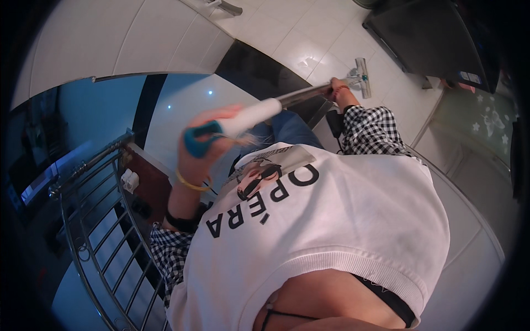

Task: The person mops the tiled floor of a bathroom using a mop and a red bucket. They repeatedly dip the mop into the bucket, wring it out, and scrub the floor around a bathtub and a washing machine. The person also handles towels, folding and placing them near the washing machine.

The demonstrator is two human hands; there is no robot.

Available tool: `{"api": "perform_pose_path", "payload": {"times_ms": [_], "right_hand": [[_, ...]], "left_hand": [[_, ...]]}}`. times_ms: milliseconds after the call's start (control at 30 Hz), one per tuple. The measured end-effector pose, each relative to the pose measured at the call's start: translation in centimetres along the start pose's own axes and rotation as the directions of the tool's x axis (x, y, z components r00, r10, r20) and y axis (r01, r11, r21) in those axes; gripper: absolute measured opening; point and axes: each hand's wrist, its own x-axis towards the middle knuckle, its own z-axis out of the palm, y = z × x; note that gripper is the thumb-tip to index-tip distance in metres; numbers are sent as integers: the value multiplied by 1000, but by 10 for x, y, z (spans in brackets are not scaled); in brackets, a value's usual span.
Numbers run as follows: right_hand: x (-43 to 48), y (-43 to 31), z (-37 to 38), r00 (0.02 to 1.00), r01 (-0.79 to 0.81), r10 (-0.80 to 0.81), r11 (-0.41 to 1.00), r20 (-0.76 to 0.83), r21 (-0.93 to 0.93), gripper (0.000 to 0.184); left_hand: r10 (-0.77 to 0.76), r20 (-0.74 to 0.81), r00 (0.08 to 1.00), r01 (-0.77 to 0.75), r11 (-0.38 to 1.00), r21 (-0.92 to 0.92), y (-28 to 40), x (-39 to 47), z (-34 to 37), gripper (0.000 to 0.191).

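A long-handled mop slants across the view, from the teal handle end at the left up to its head on the floor at the right. My left hand (207,140), slightly blurred, is closed around the teal end (196,138) below the white grip (254,116). Farther along, my right hand (336,87) wraps the metal pole (304,94) close to the mop head. That narrow mop head (363,77) rests on the pale floor tiles (306,56), just beyond my right hand.
A metal railing (109,231) runs at my left. Ahead lies a black threshold strip (252,62). A dark cabinet-like appliance (430,37) stands at the upper right, near a frosted panel with flower patterns (484,120). White shoes (130,180) sit on a reddish-brown surface beyond the railing.
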Motion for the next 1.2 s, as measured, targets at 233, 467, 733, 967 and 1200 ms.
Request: {"api": "perform_pose_path", "payload": {"times_ms": [233,467,733,967,1200], "right_hand": [[-94,24,191,930,2,-7,1000,367,15,22],[-107,45,299,668,725,-190,383,719,-573,11],[-194,94,254,782,176,200,838,591,-516,27],[-220,98,227,677,177,249,858,692,-482,24],[-155,98,236,765,-209,195,977,614,-49,30]], "left_hand": [[215,-407,887,-154,972,179,60,-47,-104,44],[303,-707,639,-123,948,294,88,-113,-72,46],[344,-896,282,135,910,392,110,-168,-35,46],[448,-838,312,271,803,531,117,-192,-43,36],[-37,-936,351,-90,993,-73,41,-220,-19,33]]}}
